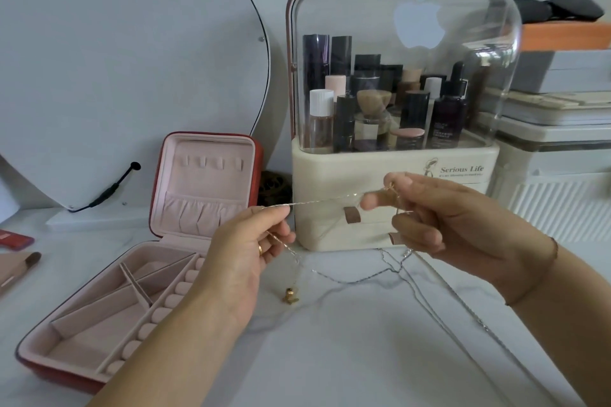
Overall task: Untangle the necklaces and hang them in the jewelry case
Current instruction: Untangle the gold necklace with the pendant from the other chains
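Marble tabletop (pixel 347 357), left hand (pixel 241 254) and right hand (pixel 443 215) pinching taut necklace (pixel 324 200)

Home vanity: I'm at a marble top (pixel 330 357) with mirror (pixel 115 59), cosmetics organizer (pixel 393 205), brush (pixel 20 266).

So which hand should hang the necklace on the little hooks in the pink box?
Probably the left hand. It pinches the chain right beside the open jewelry case, whose hooks sit in the lid. The right hand holds the chain farther away, before the makeup organizer.
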A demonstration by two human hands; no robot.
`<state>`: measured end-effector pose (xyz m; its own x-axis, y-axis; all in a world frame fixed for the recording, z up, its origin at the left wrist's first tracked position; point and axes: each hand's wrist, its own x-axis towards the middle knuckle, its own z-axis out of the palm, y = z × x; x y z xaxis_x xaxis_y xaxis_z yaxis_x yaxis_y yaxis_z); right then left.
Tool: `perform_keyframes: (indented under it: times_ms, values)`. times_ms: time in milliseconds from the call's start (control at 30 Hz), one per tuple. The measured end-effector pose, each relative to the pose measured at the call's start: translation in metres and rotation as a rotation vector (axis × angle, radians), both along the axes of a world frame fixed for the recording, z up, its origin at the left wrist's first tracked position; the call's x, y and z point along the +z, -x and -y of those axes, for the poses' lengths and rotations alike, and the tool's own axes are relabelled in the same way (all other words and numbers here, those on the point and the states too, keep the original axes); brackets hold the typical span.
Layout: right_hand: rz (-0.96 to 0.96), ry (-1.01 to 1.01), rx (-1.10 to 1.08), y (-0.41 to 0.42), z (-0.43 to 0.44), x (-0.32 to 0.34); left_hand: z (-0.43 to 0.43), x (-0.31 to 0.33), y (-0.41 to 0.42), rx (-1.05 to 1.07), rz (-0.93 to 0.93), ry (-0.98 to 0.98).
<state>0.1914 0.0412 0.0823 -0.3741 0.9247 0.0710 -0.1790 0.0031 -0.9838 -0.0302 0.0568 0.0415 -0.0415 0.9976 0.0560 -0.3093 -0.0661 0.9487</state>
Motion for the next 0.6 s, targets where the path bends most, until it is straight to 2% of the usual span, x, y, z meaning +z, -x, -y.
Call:
perform_keyframes:
  times_ms: [200, 600]
  values:
    - [-0.146, -0.033, -0.049, 0.0021, 0.0024, 0.0036, -0.0042, -0.0021, -0.002, 0.067, 0.084, 0.079]
    - [-0.291, -0.033, -0.049, 0.0048, 0.0032, 0.0045, -0.0048, -0.0064, -0.0015, 0.074, 0.075, 0.205]
